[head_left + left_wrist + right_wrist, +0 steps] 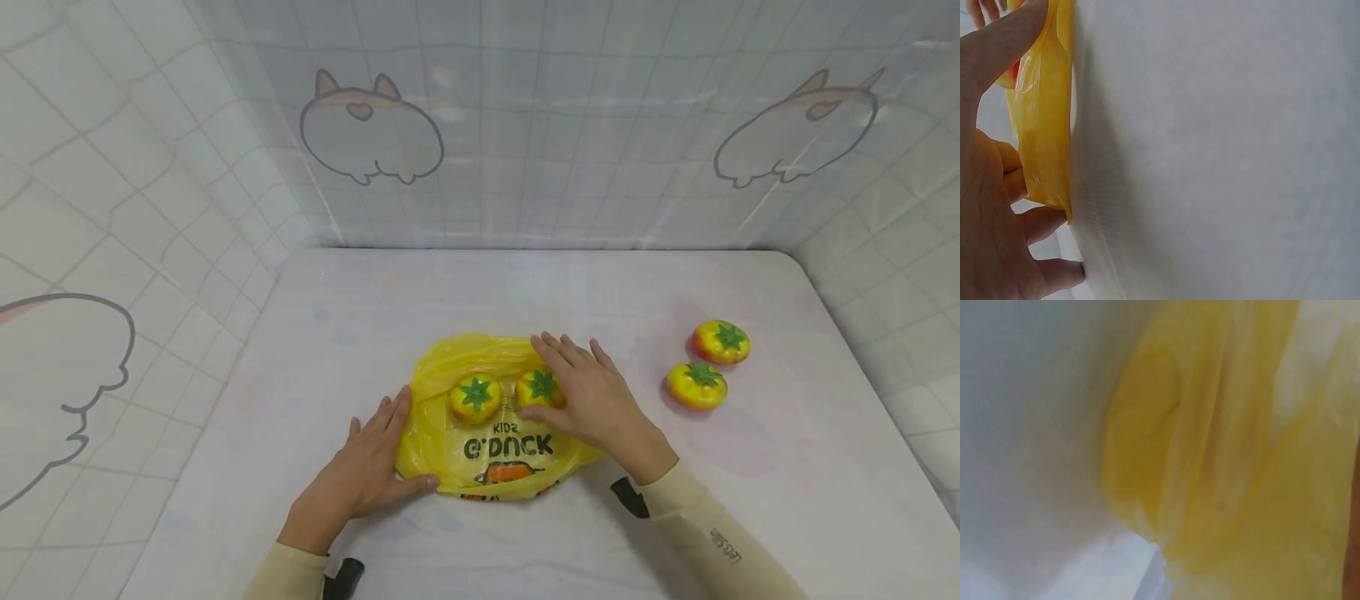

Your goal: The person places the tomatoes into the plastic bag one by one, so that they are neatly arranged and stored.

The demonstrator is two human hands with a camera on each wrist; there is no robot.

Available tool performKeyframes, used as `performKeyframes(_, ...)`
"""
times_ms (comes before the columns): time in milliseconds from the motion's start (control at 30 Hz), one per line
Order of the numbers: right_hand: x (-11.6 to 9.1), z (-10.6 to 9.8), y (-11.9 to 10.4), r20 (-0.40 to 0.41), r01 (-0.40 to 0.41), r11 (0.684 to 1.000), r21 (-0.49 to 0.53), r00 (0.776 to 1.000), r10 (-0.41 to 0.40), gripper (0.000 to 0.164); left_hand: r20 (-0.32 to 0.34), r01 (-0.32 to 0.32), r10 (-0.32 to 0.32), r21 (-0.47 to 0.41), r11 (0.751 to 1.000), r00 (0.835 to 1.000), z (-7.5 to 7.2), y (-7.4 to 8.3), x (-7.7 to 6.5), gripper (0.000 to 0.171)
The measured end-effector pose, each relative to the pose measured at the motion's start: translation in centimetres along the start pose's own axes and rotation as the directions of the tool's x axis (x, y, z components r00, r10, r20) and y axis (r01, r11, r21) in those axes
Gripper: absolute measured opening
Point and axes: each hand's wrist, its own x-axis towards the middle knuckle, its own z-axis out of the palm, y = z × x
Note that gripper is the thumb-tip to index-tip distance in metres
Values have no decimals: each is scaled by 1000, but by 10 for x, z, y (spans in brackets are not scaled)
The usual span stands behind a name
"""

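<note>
A yellow plastic bag (431,433) with black lettering and an orange print lies flat on the table. Two squat yellow-and-red tomatoes with green star-shaped tops rest on it, a left tomato (467,408) and a right tomato (534,385). My right hand (596,400) holds the right tomato, thumb at its near side and fingers beyond it. My left hand (360,471) rests spread along the bag's left edge, its thumb at the near left corner. In the left wrist view, the fingers touch the bag's side (1044,125). Yellow plastic (1210,456) fills much of the right wrist view, hiding the right fingers.
Two more such tomatoes, a nearer one (693,390) and a farther one (718,343), lie close together right of my right hand. The pale table (465,287) ends at a tiled-pattern curtain (562,125) behind, with similar sheeting on both sides.
</note>
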Motion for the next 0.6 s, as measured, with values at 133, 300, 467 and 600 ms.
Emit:
performKeyframes(133, 0, -6, 0, -11, 11, 1000, -7, 1000, -11, 100, 0, 1, -1, -4, 1000, 1000, -1, 0, 0, 130)
performKeyframes(300, 0, -11, 1, -40, 18, 1000, -6, 999, -19, 99, 4, 6, -6, -4, 1000, 1000, -2, 1, 0, 130)
performKeyframes(467, -1, -14, 2, -65, 17, 1000, -12, 998, -17, 98, 10, 13, -13, -11, 1000, 1000, -2, 1, 0, 131)
performKeyframes(600, -3, -17, 4, -89, 5, 1000, 5, 996, -5, 99, 6, 14, -14, -12, 1000, 1000, 0, 1, 0, 131)
